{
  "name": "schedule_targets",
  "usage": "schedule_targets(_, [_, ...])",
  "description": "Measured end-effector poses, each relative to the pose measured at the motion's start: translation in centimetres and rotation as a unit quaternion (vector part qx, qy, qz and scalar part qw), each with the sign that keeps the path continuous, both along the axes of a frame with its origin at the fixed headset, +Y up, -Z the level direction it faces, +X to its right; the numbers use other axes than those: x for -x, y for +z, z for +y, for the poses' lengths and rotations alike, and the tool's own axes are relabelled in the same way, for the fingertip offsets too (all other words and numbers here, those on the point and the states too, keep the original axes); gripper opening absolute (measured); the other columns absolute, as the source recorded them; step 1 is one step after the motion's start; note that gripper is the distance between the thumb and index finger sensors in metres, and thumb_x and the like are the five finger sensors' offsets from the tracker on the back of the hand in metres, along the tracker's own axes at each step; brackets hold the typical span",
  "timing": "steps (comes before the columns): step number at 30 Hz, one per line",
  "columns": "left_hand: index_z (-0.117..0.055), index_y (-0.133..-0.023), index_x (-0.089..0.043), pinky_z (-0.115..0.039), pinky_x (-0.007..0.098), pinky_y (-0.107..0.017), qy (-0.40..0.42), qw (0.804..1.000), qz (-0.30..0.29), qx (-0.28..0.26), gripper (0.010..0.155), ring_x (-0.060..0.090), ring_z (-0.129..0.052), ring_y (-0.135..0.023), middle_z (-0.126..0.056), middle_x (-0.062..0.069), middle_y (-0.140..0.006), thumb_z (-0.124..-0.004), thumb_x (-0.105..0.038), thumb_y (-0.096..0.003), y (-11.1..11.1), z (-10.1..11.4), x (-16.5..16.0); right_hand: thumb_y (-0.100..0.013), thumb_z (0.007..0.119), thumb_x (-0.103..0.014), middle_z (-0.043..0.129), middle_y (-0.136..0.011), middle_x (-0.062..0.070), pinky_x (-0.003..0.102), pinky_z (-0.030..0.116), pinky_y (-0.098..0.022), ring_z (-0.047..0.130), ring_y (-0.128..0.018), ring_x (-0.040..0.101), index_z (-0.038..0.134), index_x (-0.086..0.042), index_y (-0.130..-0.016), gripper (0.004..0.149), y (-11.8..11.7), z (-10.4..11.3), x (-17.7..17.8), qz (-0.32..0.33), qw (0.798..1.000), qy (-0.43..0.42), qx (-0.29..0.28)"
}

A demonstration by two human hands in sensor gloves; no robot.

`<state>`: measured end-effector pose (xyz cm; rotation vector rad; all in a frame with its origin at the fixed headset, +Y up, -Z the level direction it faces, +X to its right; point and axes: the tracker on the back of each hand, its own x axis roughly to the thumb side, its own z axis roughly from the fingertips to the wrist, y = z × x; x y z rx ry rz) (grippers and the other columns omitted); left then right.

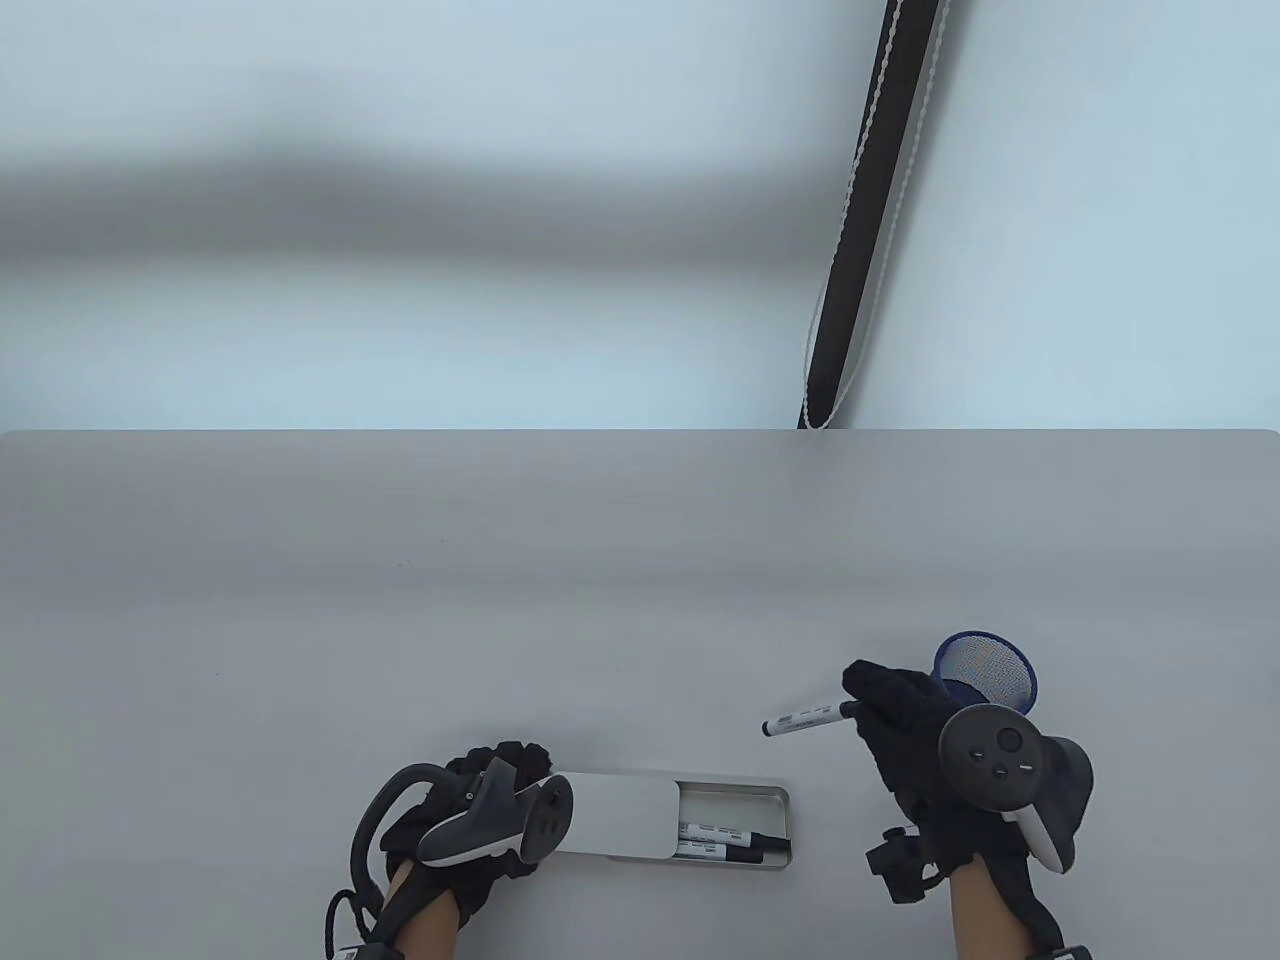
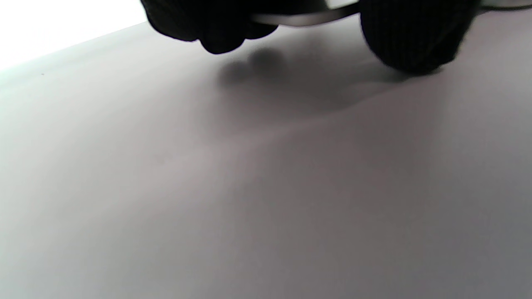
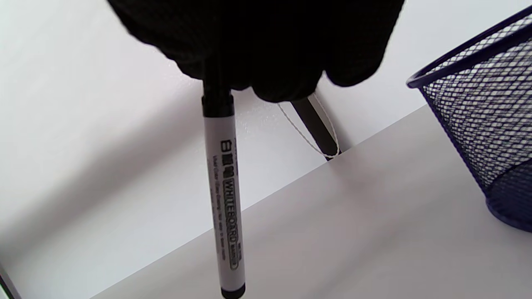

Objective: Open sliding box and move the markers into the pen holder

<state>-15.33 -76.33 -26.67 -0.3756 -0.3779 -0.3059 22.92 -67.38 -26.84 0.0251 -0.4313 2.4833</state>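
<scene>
Table view shows my right hand (image 1: pixel 905 725) pinching a white whiteboard marker with black cap (image 1: pixel 805 719) by its capped end, lifted above the grey table (image 1: pixel 600 580). The body of the marker points to the left, away from the dark blue wire-mesh pen holder (image 1: pixel 990 672), which stands just behind my knuckles. I judge that I must turn the marker upright before it can drop into the mesh cup, because now it lies nearly level.

My left hand (image 1: pixel 470 820) grips the left end of the flat silver metal sliding box (image 1: pixel 735 800), so that the box does not slide on the smooth table while I take things out. From the left wrist view, my fingers (image 2: pixel 216 29) and thumb are clamped around its thin metal edge. The pale lid (image 1: pixel 620 815) is pushed to the left and covers most of the tray; at the open right end two more markers (image 1: pixel 730 840) lie side by side, waiting for their turn.
</scene>
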Motion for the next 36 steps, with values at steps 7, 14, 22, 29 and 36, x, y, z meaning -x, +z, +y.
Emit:
schedule_targets(7, [-0.036,-0.107,-0.033,-0.068,0.036,-0.080,0.000,1.000,0.001,0.001,0.083,0.020,-0.068,-0.106,-0.052,-0.005,-0.117,-0.066,-0.068,-0.0380,0.0,0.0,0.0,-0.041,0.077,-0.031,0.082,-0.081,0.003,0.039,0.081,-0.054,0.092,-0.064,0.021,0.079,-0.030,-0.080,0.039,1.4,1.3,-1.2,-0.106,0.989,0.037,-0.097])
schedule_targets(14, [-0.036,-0.107,-0.033,-0.068,0.036,-0.080,-0.001,1.000,0.001,0.001,0.083,0.020,-0.068,-0.106,-0.052,-0.005,-0.118,-0.066,-0.068,-0.0382,0.0,0.0,0.0,-0.042,0.077,-0.030,0.079,-0.082,0.004,0.040,0.079,-0.055,0.089,-0.065,0.021,0.078,-0.029,-0.081,0.039,2.5,2.1,-2.7,-0.175,0.971,0.058,-0.154])
schedule_targets(22, [-0.036,-0.107,-0.033,-0.068,0.036,-0.080,-0.001,1.000,0.001,0.002,0.083,0.020,-0.068,-0.106,-0.052,-0.005,-0.118,-0.066,-0.068,-0.0380,0.0,-0.1,0.0,-0.043,0.076,-0.027,0.075,-0.083,0.006,0.042,0.076,-0.054,0.086,-0.066,0.023,0.076,-0.027,-0.081,0.038,3.0,2.0,-3.7,-0.231,0.953,0.089,-0.173])
schedule_targets(29, [-0.035,-0.107,-0.033,-0.068,0.036,-0.080,-0.001,1.000,0.001,0.002,0.083,0.020,-0.067,-0.106,-0.051,-0.005,-0.118,-0.066,-0.068,-0.0383,-0.1,0.0,0.0,-0.043,0.076,-0.026,0.075,-0.083,0.007,0.042,0.076,-0.054,0.086,-0.066,0.024,0.076,-0.026,-0.081,0.038,2.2,0.2,-4.1,-0.247,0.953,0.114,-0.134])
schedule_targets(36, [-0.035,-0.108,-0.033,-0.068,0.036,-0.080,-0.001,1.000,0.001,0.002,0.083,0.020,-0.067,-0.106,-0.051,-0.005,-0.118,-0.066,-0.068,-0.0383,-0.1,0.0,0.0,-0.042,0.076,-0.026,0.074,-0.083,0.006,0.042,0.076,-0.054,0.086,-0.066,0.024,0.076,-0.027,-0.080,0.038,1.4,-1.7,-3.8,-0.239,0.953,0.155,-0.102])
